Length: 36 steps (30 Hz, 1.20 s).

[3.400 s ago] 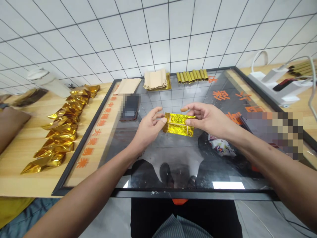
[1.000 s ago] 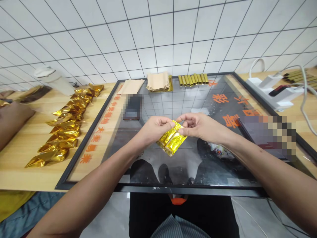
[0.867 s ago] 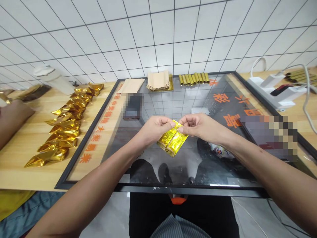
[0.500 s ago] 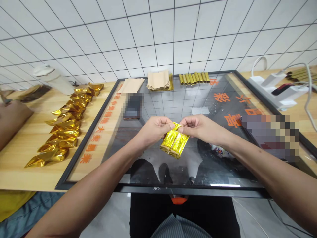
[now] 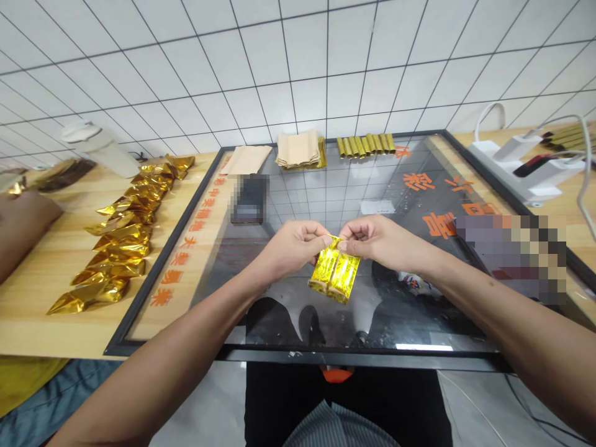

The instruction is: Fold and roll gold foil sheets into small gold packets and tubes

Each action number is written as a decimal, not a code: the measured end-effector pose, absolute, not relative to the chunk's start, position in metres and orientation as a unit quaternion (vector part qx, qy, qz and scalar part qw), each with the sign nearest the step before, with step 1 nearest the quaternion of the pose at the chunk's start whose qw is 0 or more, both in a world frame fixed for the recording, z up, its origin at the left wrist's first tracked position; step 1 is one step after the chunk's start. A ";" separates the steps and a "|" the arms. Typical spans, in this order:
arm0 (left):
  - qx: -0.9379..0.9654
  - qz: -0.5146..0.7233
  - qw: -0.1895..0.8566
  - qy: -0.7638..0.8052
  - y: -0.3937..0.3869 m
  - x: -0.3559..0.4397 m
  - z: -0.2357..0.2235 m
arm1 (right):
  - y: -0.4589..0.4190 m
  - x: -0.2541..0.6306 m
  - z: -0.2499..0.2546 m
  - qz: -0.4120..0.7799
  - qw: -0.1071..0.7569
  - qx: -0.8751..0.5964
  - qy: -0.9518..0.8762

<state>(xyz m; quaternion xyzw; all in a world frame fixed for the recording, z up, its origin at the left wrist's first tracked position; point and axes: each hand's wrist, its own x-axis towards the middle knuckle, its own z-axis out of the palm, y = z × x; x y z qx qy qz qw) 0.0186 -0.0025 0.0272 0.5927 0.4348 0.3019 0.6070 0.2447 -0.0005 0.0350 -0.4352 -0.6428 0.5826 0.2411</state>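
Pinching gold foil paper (image 5: 344, 273) by far edge with left hand (image 5: 300, 245) and right hand (image 5: 375, 237); gleaming brightly, showing two panels, middle seam.

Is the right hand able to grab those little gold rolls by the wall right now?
Probably yes: nothing seems to stand between the right hand and the gold rolls. But its grip is on the gold foil packet, so it would likely have to let go first.

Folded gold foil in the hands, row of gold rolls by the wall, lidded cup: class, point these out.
Folded gold foil (image 5: 343, 271): head view, on its right panel.
Row of gold rolls (image 5: 366, 146): head view, mid-row.
Lidded cup (image 5: 110, 153): head view, on its body.
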 end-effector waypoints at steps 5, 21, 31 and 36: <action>0.600 0.333 0.580 0.438 -0.004 0.019 0.025 | -0.002 0.244 0.037 0.569 0.231 -0.428 -0.663; 0.599 0.317 0.602 0.422 -0.011 0.025 0.028 | -0.004 0.246 0.038 0.544 0.243 -0.429 -0.679; 0.551 0.316 0.624 0.454 -0.007 0.025 0.030 | -0.001 0.247 0.035 0.553 0.253 -0.432 -0.666; 0.598 0.312 0.600 0.430 -0.010 0.025 0.025 | -0.002 0.247 0.035 0.548 0.242 -0.429 -0.676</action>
